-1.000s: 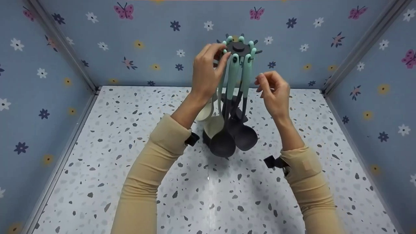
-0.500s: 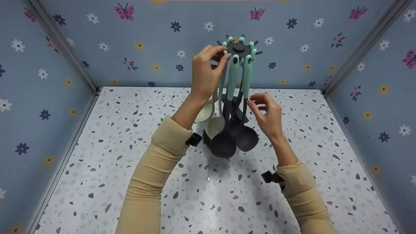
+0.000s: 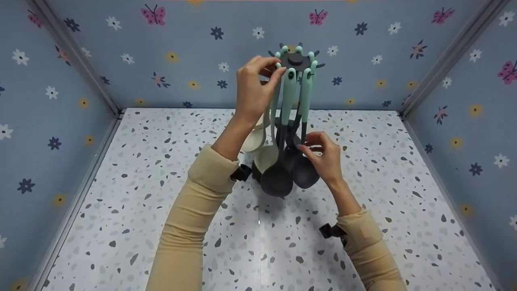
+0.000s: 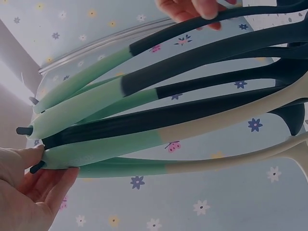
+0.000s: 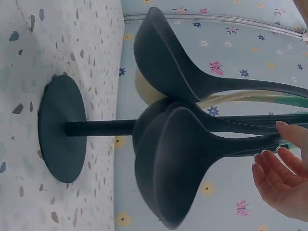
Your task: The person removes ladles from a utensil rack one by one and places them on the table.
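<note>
A dark grey rotating-style utensil rack (image 3: 296,61) stands near the back wall, with several mint-handled utensils hanging from its hooks. High at its left side, my left hand (image 3: 254,89) pinches the top of the mint handle of a cream spoon (image 4: 207,120), close to its hook. On the right, my right hand (image 3: 326,159) has thumb and fingers around the thin dark neck of a ladle (image 5: 178,163), just above its bowl. Another dark ladle (image 3: 277,182) hangs at the front. Behind them, other dark heads are partly hidden.
The rack's round base (image 5: 62,130) rests on the white speckled table (image 3: 161,226). Blue flowered panels (image 3: 181,52) close in the back and both sides. A second cream utensil (image 3: 253,140) hangs at the left, beside my left forearm.
My right hand has come down and left, from beside the mint handles to the dark ladle's neck. My left hand keeps its place at the rack's top.
</note>
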Demonstrator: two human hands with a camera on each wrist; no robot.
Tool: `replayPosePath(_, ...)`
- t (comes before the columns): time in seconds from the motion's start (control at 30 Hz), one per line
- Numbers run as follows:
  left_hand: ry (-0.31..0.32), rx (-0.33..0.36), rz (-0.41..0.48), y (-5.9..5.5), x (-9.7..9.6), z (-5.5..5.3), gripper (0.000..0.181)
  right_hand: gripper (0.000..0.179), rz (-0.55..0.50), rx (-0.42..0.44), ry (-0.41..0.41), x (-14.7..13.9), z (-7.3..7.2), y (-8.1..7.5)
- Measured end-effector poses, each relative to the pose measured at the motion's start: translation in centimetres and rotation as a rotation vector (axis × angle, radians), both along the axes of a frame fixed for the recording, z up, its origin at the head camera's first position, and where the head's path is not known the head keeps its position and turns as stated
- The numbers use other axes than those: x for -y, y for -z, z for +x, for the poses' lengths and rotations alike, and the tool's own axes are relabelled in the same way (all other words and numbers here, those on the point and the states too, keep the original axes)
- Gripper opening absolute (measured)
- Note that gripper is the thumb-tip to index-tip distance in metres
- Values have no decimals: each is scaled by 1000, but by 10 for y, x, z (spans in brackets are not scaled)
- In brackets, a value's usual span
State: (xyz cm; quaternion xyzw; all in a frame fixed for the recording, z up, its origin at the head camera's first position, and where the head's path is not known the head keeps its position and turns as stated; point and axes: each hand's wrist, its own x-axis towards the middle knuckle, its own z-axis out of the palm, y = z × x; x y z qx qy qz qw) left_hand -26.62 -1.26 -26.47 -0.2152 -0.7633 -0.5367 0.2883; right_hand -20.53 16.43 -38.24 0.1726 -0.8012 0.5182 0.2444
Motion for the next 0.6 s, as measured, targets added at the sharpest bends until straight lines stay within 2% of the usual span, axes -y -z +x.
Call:
replayPosePath(0.3, 4, 12, 26, 0, 0, 0, 20, 19, -12, -21, 2, 4, -3, 17)
replayPosePath(0.6, -6, -40, -6, 0, 0, 0, 21, 12, -54, -137, 35, 6, -7, 31)
